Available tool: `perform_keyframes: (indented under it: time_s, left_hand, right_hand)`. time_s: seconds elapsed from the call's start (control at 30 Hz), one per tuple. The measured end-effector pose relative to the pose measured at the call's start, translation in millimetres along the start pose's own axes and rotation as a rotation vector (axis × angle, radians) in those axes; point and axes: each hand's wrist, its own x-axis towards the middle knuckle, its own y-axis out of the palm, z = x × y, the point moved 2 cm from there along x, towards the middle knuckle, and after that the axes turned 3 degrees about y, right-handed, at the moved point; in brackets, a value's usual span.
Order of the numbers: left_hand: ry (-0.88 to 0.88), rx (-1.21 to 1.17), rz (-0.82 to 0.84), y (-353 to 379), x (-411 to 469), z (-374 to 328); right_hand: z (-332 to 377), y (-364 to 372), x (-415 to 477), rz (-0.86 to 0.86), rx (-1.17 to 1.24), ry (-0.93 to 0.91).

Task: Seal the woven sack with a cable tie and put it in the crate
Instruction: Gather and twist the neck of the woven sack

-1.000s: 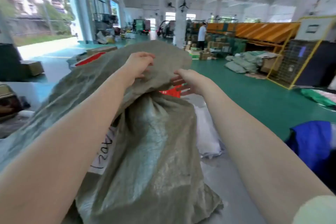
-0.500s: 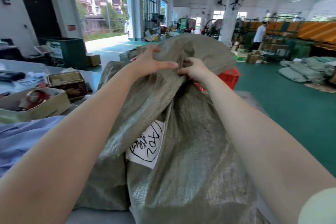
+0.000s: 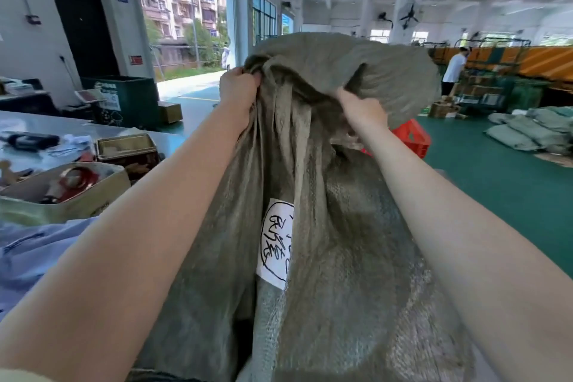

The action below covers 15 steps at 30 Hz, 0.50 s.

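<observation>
A large grey-green woven sack (image 3: 341, 242) stands upright in front of me, filling the middle of the view. A white label with black handwriting (image 3: 276, 242) is stuck on its front. My left hand (image 3: 237, 90) grips a bunched fold of the sack's top at the left. My right hand (image 3: 362, 110) grips the top fabric at the right, and the loose mouth flops over behind it. A red plastic crate (image 3: 414, 136) shows partly behind the sack. No cable tie is visible.
A table (image 3: 55, 130) at left holds tins (image 3: 124, 146), a box with red tape rolls (image 3: 74, 183) and a blue cloth (image 3: 40, 251). A green bin (image 3: 124, 99) stands by the doorway. Filled sacks (image 3: 533, 130) lie on the green floor at right; a person (image 3: 452, 71) stands far back.
My hands have moved apart along the sack's top, gathering more fabric, and the top now stands higher. The view has turned further left.
</observation>
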Motion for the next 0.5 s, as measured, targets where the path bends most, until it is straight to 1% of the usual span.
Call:
perform_keyframes:
  time_s: [0.1, 0.17, 0.23, 0.3, 0.37, 0.43, 0.47, 0.5]
  left_hand:
    - [-0.015, -0.136, -0.003, 5.3, -0.4, -11.8]
    - [-0.018, -0.177, -0.002, 9.9, 1.3, -16.2]
    - [0.0, -0.127, 0.005, 11.2, 2.4, -17.0]
    - [0.023, -0.06, 0.023, 11.2, 4.1, -17.7]
    - [0.036, -0.032, 0.017, 10.6, 6.9, -19.6]
    - [0.009, -0.021, 0.016, 10.3, 5.5, -22.9]
    - [-0.022, -0.021, 0.053, 11.2, 3.5, -24.6]
    - [-0.053, -0.03, 0.131, 13.1, -0.6, -27.8]
  right_hand:
    - [-7.2, 10.9, -7.9, 0.508, 0.067, 0.043]
    - [-13.5, 20.5, -10.2, 0.69, 0.081, 0.062]
    - [-12.3, 20.3, -12.1, 0.668, 0.082, 0.125]
    - [0.4, 12.9, -6.5, 0.531, 0.118, 0.159]
    - [15.9, -1.0, 4.6, 0.382, 0.228, 0.138]
    - [27.4, -12.2, 21.9, 0.25, 0.382, 0.125]
    - [31.0, -15.3, 31.4, 0.201, 0.452, 0.105]
    - [34.9, -19.3, 35.0, 0.169, 0.513, 0.072]
